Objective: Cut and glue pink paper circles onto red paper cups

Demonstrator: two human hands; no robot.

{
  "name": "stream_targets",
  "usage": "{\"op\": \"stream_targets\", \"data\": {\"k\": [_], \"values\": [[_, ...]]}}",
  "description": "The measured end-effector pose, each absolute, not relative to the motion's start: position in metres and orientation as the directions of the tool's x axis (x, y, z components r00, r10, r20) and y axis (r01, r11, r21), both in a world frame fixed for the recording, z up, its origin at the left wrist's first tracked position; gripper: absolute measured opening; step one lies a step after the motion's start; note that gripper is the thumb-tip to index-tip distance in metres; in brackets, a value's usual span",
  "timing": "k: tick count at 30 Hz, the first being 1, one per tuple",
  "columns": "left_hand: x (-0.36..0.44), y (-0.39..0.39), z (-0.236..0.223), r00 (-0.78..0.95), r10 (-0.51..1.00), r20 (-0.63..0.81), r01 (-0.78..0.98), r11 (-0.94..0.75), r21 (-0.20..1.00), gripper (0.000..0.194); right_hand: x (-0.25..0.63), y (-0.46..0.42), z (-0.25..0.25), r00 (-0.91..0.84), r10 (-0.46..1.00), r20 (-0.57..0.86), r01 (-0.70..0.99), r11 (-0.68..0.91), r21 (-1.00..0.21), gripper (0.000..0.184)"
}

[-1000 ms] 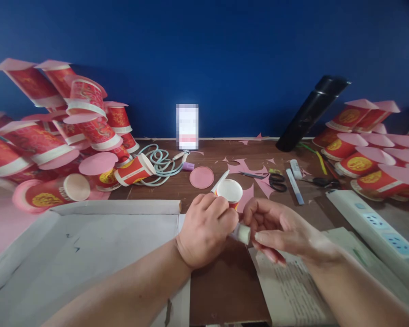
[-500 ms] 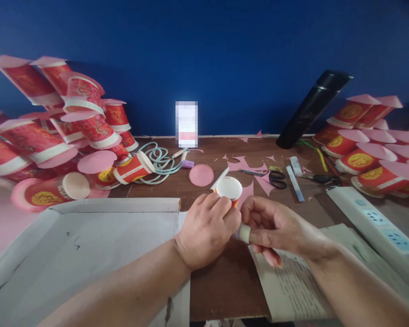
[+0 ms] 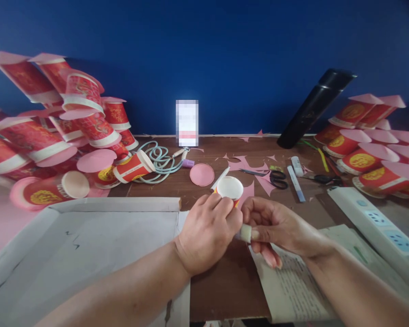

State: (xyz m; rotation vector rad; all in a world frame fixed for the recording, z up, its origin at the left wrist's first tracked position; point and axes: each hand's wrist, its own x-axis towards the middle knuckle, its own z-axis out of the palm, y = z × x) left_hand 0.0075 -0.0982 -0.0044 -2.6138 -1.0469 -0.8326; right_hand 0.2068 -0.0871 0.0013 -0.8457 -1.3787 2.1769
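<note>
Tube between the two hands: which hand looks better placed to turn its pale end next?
Probably the right hand: its thumb is at the pale end of the tube. The left hand covers the tube's other end and seems to hold it.

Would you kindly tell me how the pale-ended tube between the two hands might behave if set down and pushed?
The tube would probably roll on its side, since its visible end looks round. It seems stiff, with straight visible edges. Its small size beside the right hand suggests little weight.

Left hand [image 3: 209, 227] curled knuckles-up, right hand [image 3: 271, 227] just beside, fingers [image 3: 254, 206] bent.
</note>
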Motion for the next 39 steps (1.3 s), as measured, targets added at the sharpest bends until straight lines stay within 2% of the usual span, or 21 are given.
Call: {"op": "stream_targets", "data": {"k": [9,12,14,15,17,18,21,25,29,35,39], "values": [[0.006,-0.097,-0.008,0.55,0.598,0.583,0.674,-0.73,0.113,0.013,0.206,-0.088,0.005,-0.703,0.668,-0.247,-0.032,-0.376,-0.926,0.029],[0.006,-0.096,-0.012,0.417,0.652,0.633,0.664,-0.694,0.277,0.004,0.21,-0.089,0.007,-0.539,0.825,-0.169,-0.032,-0.221,-0.975,0.026],[0.007,-0.093,-0.014,0.234,0.728,0.644,0.66,-0.605,0.444,0.02,0.212,-0.089,0.006,-0.312,0.949,-0.04,0.038,-0.03,-0.999,0.022],[0.007,-0.091,-0.014,0.138,0.771,0.622,0.656,-0.541,0.526,0.031,0.213,-0.088,0.005,-0.188,0.981,0.052,0.127,0.076,-0.989,0.019],[0.008,-0.087,-0.013,-0.007,0.85,0.526,0.645,-0.398,0.652,0.046,0.212,-0.086,0.002,-0.019,0.965,0.262,0.376,0.25,-0.892,0.015],[0.009,-0.085,-0.013,-0.041,0.885,0.464,0.64,-0.333,0.692,0.05,0.212,-0.085,0.0,0.01,0.934,0.356,0.499,0.304,-0.812,0.014],[0.009,-0.081,-0.013,-0.046,0.941,0.336,0.63,-0.234,0.74,0.066,0.209,-0.08,-0.006,-0.036,0.845,0.534,0.703,0.401,-0.587,0.008],[0.009,-0.079,-0.018,0.014,0.942,0.335,0.632,-0.268,0.727,0.075,0.207,-0.069,-0.01,-0.105,0.767,0.633,0.761,0.472,-0.446,0.003],[0.01,-0.078,-0.02,0.033,0.928,0.37,0.639,-0.304,0.707,0.066,0.204,-0.054,-0.011,-0.19,0.706,0.682,0.775,0.535,-0.337,0.005],[0.01,-0.076,-0.02,0.053,0.904,0.425,0.642,-0.357,0.679,0.049,0.207,-0.035,-0.011,-0.35,0.533,0.77,0.784,0.616,-0.07,0.002],[0.01,-0.075,-0.021,0.064,0.9,0.432,0.642,-0.368,0.672,0.048,0.211,-0.033,-0.007,-0.415,0.481,0.772,0.76,0.65,0.004,0.008]]}}
